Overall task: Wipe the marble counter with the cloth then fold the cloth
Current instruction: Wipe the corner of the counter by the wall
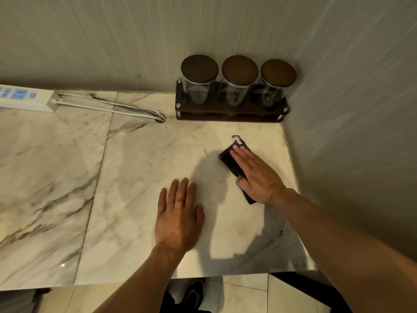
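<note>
A small dark cloth lies flat on the marble counter, toward the right side near the wall. My right hand presses flat on top of it with straight fingers and covers most of it. A loose thread sticks out from the cloth's far corner. My left hand rests palm down on the bare marble to the left of the cloth, fingers together, holding nothing.
A dark wooden rack with three glass jars stands in the back right corner. A white power strip lies at the back left, its cable running along the wall. The counter's front edge is close to me.
</note>
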Motion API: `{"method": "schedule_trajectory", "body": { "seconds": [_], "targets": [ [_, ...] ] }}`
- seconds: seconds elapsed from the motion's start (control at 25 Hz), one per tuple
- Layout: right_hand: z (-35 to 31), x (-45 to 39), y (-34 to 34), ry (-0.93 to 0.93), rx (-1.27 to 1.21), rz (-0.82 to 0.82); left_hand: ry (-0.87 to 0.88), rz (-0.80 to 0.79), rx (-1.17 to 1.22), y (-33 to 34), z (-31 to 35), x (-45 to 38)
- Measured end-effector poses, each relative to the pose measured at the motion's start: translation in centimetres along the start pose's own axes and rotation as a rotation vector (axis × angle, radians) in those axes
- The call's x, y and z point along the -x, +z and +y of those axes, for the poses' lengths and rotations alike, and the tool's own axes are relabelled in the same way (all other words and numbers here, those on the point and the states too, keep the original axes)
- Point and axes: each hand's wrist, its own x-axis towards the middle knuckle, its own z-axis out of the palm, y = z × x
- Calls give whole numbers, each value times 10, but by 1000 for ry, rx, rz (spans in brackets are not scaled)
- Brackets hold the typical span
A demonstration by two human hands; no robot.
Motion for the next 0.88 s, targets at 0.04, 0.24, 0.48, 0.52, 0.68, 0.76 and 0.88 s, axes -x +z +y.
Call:
{"method": "schedule_trajectory", "body": {
  "seconds": [0.04, 0.24, 0.48, 0.52, 0.68, 0.76, 0.88],
  "targets": [
    [2, -6, -1, 22, -5, 12, 4, 2, -4, 0, 0, 0],
    [14, -32, -5, 169, -44, 74, 20, 11, -2, 1, -2, 0],
    [17, -48, -7, 422, -90, 175, 14, 13, 5, -1, -2, -1],
    [16, -49, -7, 464, -97, 181, 14, 12, 3, -1, -2, -1],
    [12, -48, -7, 621, -138, 245, 16, 15, 5, 0, -2, -1],
    [9, -47, -6, 694, -151, 276, 14, 12, -5, 1, -3, -1],
    [3, -46, -5, 792, -194, 298, 16, 14, -6, 3, -4, -1]
  ]
}}
